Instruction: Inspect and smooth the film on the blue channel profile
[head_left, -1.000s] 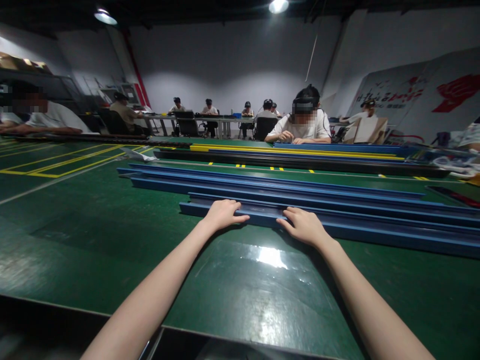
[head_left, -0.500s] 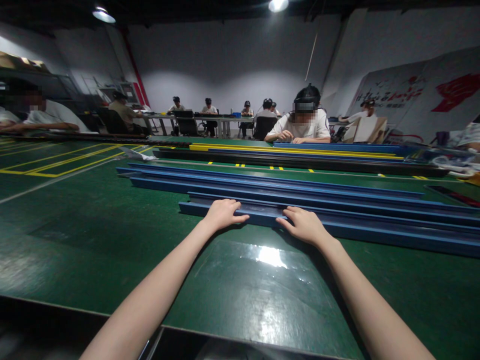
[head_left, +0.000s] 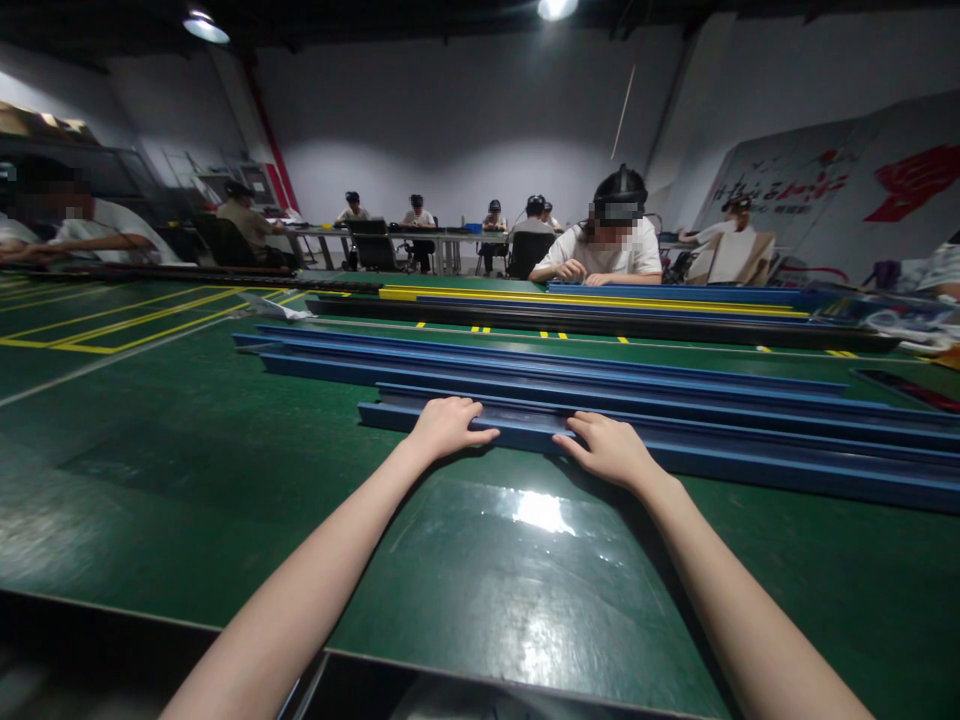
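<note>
The nearest of the long blue U-shaped channels [head_left: 517, 437] lies across the green table in front of me. Its left end shows, while the right part runs out of view. My left hand [head_left: 448, 427] holds the channel's near wall, thumb along the outside and fingers reaching over into the groove. A short way to the right, my right hand [head_left: 604, 446] grips the same wall in a mirrored way. Some fingertips are hidden inside the groove. Just behind lies a second blue channel [head_left: 322, 373], with a further blue length [head_left: 675, 375] beyond it.
The green table [head_left: 187, 480] has a clear sheet [head_left: 450, 530] near its front edge. Farther back are a yellow strip [head_left: 600, 303] and black lengths [head_left: 450, 318]. A co-worker [head_left: 619, 240] sits opposite. A dark flat object [head_left: 911, 390] lies at right.
</note>
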